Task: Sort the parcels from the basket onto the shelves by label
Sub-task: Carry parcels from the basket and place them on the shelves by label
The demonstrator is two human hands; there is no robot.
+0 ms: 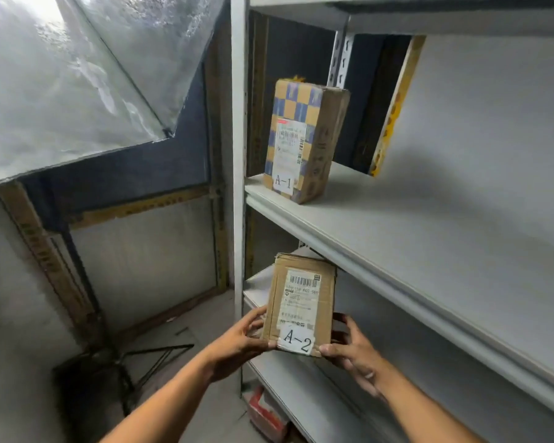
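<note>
Shelving (429,238) in grey metal fills the right side; a silver reflector (61,75) hangs at the left. On the upper shelf an A-1 parcel (304,139) stands upright. Lower, an A-2 parcel (301,302) is held over the second shelf, its bottom corners pinched by the left hand (237,343) and right hand (352,350).

Grey upper shelf (429,238) bears 1 upright checkered parcel (304,139) labelled A-1.

A lit softbox (77,75) on a black stand (122,372) fronts grey panelled walls (141,257).
</note>
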